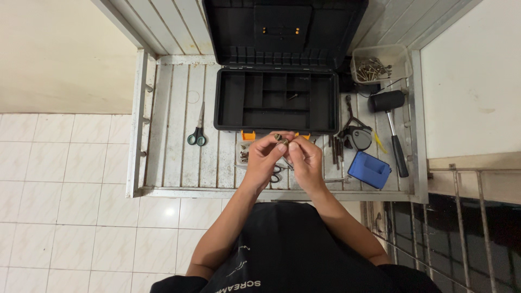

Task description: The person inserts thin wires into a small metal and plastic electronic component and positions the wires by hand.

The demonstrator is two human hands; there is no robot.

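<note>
- The left hand (264,157) and the right hand (305,160) are held together above the near edge of the desk (173,163), fingertips touching.
- A small brownish metal part (281,139) is pinched between the fingertips of both hands. It sits at 12 o'clock from the two palms. Its long axis appears to run roughly from 10 to 4 o'clock, though the part is too small to be read with certainty. Each grip is closed on the part; neither hand is clearly nearer, since both meet on it.
- Partly hidden below the hands, a pair of pliers or cutters (278,173) is seen lying on the desk.
- At 3 o'clock from the hands, a blue plastic box (369,169) and a black-headed mallet (392,122) are laid out, with a tape measure (359,137) between them and the hands.
- At 9 o'clock, green-handled scissors (197,133) lie well apart from the hands.
- At 12 o'clock, just beyond the part, a black toolbox (275,100) stands with its lid raised; its tray is almost bare.
- At 1 o'clock, farthest away, a clear tub of screws (379,64) is placed.
</note>
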